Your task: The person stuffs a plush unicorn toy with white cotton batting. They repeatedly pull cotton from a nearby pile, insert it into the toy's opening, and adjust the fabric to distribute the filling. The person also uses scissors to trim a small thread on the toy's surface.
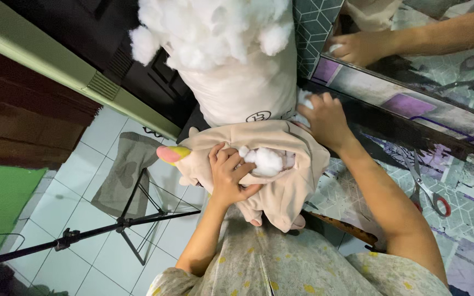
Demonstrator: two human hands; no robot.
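White floor tiles [100, 257] below; left hand [229, 175] clamps the soft beige plush [281, 181] on the lap, pressing fluffy stuffing [267, 160] in. Right hand [325, 120] pinches more from the sack [237, 82]. Scissors [426, 192] lie nearby.

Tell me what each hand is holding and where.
Left hand grips the beige plush toy at its stuffing opening; right hand pinches white stuffing beside the bag.

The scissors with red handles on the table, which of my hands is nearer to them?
Right. The right hand rests by the stuffing sack at the table's edge, up and left of the scissors. The left hand presses stuffing into the beige plush toy, farther left.
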